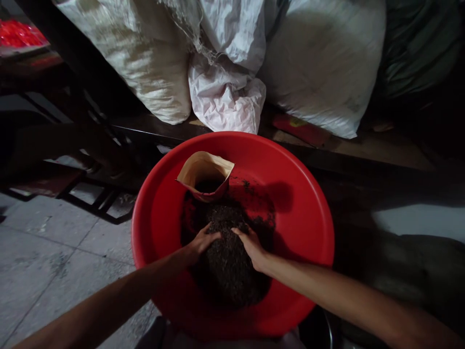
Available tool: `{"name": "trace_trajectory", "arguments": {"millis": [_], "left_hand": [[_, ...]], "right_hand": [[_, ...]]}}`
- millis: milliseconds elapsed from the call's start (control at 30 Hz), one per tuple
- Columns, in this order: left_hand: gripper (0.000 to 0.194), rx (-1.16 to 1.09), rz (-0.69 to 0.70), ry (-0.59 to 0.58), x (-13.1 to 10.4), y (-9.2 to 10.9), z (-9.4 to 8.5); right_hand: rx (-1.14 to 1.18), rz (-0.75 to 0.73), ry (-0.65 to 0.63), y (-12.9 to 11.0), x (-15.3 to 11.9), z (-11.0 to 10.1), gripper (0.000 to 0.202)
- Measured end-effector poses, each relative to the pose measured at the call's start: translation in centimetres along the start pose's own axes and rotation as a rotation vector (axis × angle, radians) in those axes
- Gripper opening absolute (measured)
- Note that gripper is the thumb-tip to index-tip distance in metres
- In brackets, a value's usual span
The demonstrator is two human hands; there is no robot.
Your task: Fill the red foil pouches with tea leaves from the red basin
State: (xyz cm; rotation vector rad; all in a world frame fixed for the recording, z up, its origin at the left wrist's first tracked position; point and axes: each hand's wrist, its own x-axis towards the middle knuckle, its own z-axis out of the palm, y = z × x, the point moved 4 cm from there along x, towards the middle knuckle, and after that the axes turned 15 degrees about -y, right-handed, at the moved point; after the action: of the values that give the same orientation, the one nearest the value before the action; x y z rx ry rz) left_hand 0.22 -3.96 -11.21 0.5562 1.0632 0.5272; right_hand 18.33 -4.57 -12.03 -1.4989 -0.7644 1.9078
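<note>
Dark, loose, flaky material like dried tea leaves [230,264] is heaped in a wide red basin [307,208]. My left hand [204,241] presses into the heap's left side, thumb showing and fingers partly buried. Opposite it, my right hand [251,245] cups the right side, its fingertips sunk in the leaves. Between them the two hands gather a mound. Just beyond stands a paper pouch [206,169] with its mouth open, tan inside and reddish outside. Its lower inside is dark, and I cannot make out what it holds.
Stuffed white woven sacks [327,63] rest on a dark low shelf [152,130] behind the basin. On the left are a metal-framed stool [61,179], another person's feet [89,162] and grey floor tiles [39,252]. Red wrapped items [22,34] lie at the upper left.
</note>
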Motion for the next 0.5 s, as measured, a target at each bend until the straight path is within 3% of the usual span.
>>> {"name": "trace_trajectory", "arguments": {"millis": [133,233,367,500], "left_hand": [[0.081,-0.062,0.108,0.036,-0.9,1.0,2.1],[0.083,-0.054,0.264,0.029,-1.6,2.9,3.6],[0.069,0.1,0.492,0.001,-3.8,7.3,5.9],[0.063,0.219,0.66,-0.004,-7.6,12.8,8.4]], "right_hand": [[0.127,-0.169,0.007,-2.4,-0.1,0.1,0.054],[0.152,-0.248,0.002,-4.3,-1.0,0.0,0.05],[0.161,-0.409,-0.002,-8.1,-3.6,-0.1,0.053],[0.137,-0.512,-0.037,-14.1,-6.6,0.7,0.049]]}}
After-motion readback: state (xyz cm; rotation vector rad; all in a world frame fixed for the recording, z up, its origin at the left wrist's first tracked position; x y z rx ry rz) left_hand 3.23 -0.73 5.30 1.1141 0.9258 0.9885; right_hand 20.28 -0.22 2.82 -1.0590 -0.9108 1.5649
